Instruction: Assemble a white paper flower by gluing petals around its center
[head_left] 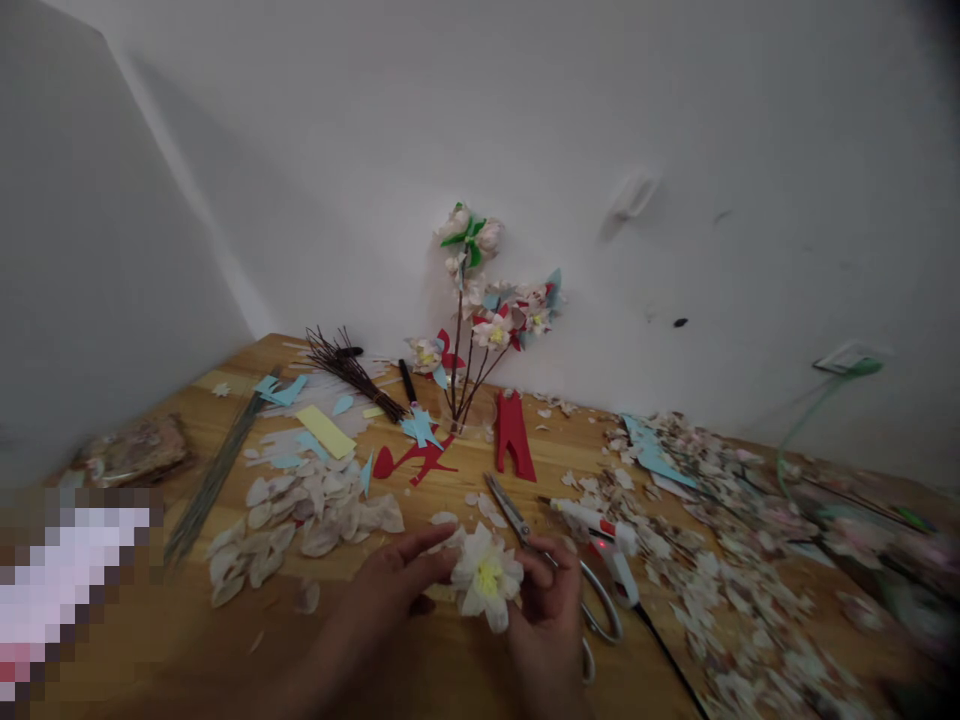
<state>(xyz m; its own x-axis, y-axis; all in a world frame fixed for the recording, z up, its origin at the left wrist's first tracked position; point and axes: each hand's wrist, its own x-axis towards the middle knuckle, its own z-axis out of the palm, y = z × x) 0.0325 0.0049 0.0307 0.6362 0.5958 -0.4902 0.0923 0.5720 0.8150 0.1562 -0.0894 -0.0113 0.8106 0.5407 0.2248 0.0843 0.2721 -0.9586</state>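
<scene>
A white flower with a yellow centre [487, 577] faces up between my hands over the wooden table. My right hand [546, 610] has its fingers curled behind the flower's right side and holds it. Reaching in from the left, my left hand [409, 580] has its fingers apart, their tips at the flower's left petals. Silver scissors [514, 515] lie just beyond my right hand, their handles partly behind it. A white glue gun [600, 530] with a red light rests to their right. Loose pale petals [322, 505] are heaped beyond my left hand.
Behind stands a vase [472, 415] of finished flowers near the wall. Brown twigs [352, 375], thin wires [221, 475], red cut material [514, 435] and blue pieces [424, 428] lie around. Scattered petals [705, 570] cover the right side. A black cord [671, 660] runs toward the front edge.
</scene>
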